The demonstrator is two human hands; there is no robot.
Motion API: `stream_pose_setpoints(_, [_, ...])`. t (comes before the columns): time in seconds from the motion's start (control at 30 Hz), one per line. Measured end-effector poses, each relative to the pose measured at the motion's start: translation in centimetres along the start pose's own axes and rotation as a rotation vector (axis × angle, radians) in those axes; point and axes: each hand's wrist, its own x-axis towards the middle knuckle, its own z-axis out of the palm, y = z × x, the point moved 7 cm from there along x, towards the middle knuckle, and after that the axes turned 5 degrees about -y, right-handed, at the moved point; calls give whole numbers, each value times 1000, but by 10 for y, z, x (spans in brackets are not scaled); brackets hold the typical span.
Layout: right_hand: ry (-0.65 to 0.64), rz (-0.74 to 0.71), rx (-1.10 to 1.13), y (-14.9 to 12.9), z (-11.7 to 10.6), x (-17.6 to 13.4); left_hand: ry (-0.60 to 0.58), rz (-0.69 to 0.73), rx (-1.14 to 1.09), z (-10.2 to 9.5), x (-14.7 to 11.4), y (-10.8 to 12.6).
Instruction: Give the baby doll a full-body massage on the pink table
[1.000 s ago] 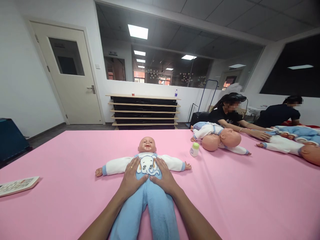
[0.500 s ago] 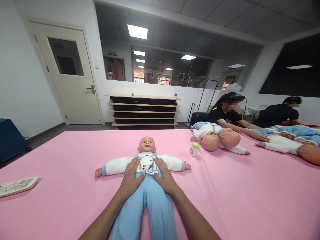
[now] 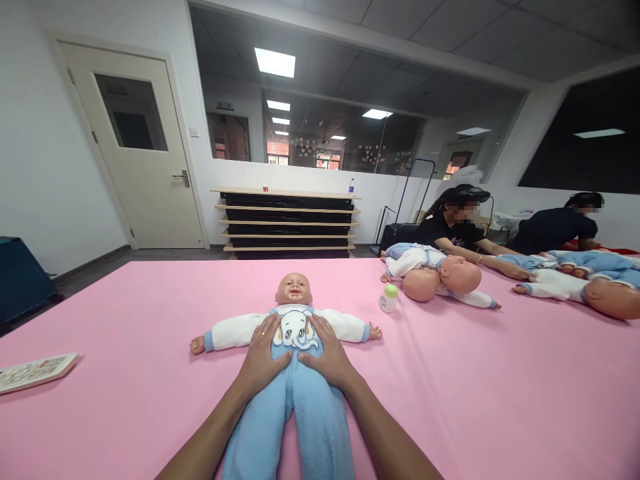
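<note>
A baby doll [image 3: 299, 320] lies on its back on the pink tabletop, head away from me, arms stretched out to both sides. It wears a white top and light blue fleece overalls with an elephant face [image 3: 297, 329] on the chest. My left hand [image 3: 264, 350] rests flat on the left side of its torso, a ring on one finger. On the other side my right hand [image 3: 326, 347] lies the same way. Both hands have their fingers extended upward along the chest, and the thumbs point inward below the elephant. Neither hand grasps anything.
A small white jar with a green lid [image 3: 388, 299] stands right of the doll. Two more dolls [image 3: 440, 277] lie piled beyond it. Another doll [image 3: 565, 288] lies under the hand of a co-worker [image 3: 453, 220]. A flat patterned board [image 3: 37, 373] is at the left.
My thumbs have shifted lower, off the elephant's bottom edge, the right one also inward. My palms stay in place. At the far right, the co-worker's doll has shifted left.
</note>
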Motion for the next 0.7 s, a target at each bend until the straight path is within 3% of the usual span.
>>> stream_pose_setpoints(0.7, [28,6,44,-1,-3,1,-29,-8,-73,-1,2,0])
